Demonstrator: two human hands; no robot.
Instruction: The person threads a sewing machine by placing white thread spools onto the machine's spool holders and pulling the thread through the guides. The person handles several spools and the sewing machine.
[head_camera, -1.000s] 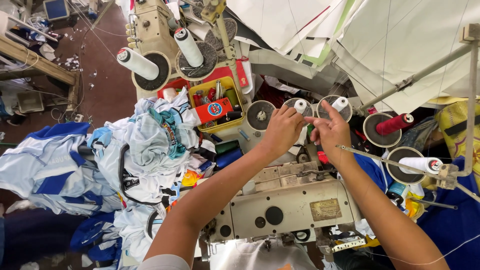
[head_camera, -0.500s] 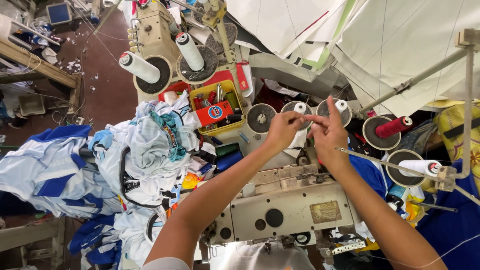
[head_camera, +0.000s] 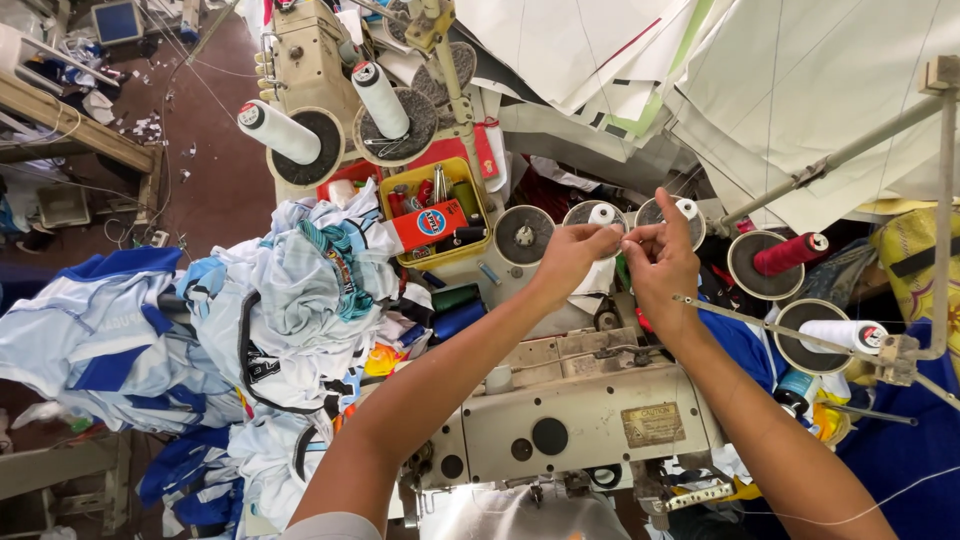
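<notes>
Above a beige sewing machine at the lower centre of the frame, two bare forearms reach up toward the middle. Just beyond the machine, the left hand and right hand meet almost fingertip to fingertip, fingers pinched closed, apparently on fine thread too thin to make out. They sit directly in front of two white thread cones on round stands. To the right, a red spool and another white spool lie beside a metal thread-guide rod. Left of centre, a heap of blue and white garments spills across the surface. Farther back, a yellow tray holds small tools, with two larger white cones in the upper left and pale paper patterns in the upper right.
</notes>
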